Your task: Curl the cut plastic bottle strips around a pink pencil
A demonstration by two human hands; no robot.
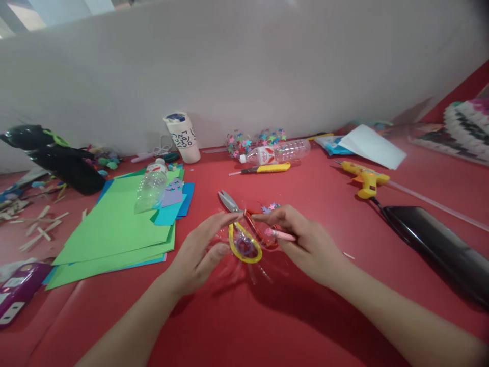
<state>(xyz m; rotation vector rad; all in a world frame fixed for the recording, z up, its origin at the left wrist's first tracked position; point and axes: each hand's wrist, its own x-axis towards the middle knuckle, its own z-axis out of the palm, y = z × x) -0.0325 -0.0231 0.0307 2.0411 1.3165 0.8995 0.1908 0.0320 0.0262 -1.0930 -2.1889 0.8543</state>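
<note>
Scissors with grey blades [228, 201] and a yellow and red handle [245, 261] lie on the red table between my hands. My left hand [204, 250] is open, its fingers stretched toward the scissors' pivot and its thumb apart. A pink pen-like stick [280, 235] is held in the curled fingers of my right hand [305, 244], whose index finger points left over the red handle loop. A see-through plastic piece with thin strips [244, 247] shows over the handles; its outline is hard to make out. Star sequins [270, 208] are just beyond my right fingers.
Green paper sheets [110, 224] and a cut clear bottle [151, 188] are at left. Behind are a white tumbler [184, 138], a clear bottle [282, 152] and a yellow cutter [273, 167]. At right are a yellow glue gun [364, 178] and a black case [439, 244].
</note>
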